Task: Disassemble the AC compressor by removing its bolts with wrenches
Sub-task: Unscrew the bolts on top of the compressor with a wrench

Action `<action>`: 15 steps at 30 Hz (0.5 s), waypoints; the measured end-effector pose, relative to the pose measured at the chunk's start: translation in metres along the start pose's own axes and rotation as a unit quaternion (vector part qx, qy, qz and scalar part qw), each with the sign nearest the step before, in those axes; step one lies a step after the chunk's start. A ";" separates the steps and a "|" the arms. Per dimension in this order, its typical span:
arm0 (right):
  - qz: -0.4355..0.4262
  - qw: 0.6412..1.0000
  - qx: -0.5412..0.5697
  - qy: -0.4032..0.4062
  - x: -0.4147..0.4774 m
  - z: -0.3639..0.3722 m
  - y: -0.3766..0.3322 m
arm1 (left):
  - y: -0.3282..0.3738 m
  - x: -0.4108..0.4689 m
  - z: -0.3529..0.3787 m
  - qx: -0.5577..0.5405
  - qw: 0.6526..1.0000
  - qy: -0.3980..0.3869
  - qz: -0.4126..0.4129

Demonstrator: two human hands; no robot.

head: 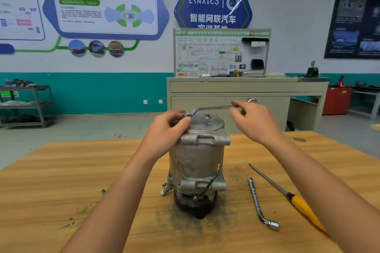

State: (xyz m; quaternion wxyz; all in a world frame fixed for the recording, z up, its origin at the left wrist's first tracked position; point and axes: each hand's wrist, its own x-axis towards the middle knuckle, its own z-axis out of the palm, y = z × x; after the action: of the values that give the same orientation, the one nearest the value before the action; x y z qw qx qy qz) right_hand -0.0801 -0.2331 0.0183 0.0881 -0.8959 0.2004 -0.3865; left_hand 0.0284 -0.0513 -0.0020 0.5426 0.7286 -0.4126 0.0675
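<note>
A grey AC compressor (197, 162) stands upright on the wooden table (82, 181), its black pulley end down. A bolt head (207, 116) sticks up from its top cover. An offset ring wrench (211, 108) lies across the top, its ring end at the cover's left rim. My left hand (168, 129) grips the compressor's upper left side, fingers curled by the wrench's ring end. My right hand (250, 121) holds the wrench's far end, which pokes out past the fingers.
An L-shaped socket wrench (260, 204) and a yellow-handled screwdriver (296, 201) lie on the table to the right of the compressor. A small metal piece (103, 191) lies at the left. A grey cabinet (246, 96) with a display board stands behind the table.
</note>
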 end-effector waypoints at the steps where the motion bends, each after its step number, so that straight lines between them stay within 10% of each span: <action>1: -0.035 0.992 -0.124 -0.005 0.002 -0.003 0.001 | 0.001 0.002 -0.001 0.004 1.000 -0.007 -0.005; 8: -0.248 0.887 -0.389 -0.021 0.022 -0.026 -0.012 | 0.011 0.011 -0.005 0.015 0.999 -0.024 -0.042; 15: -0.243 0.950 -0.164 0.109 0.023 -0.036 -0.012 | 0.013 0.013 -0.011 0.007 0.999 -0.022 -0.042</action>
State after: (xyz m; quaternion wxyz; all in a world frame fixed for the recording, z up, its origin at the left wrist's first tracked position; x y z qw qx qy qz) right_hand -0.0881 -0.2318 0.0618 -0.1790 -0.8718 0.0458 -0.4537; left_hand 0.0321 -0.0500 0.0191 0.5309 0.7502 -0.3929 0.0316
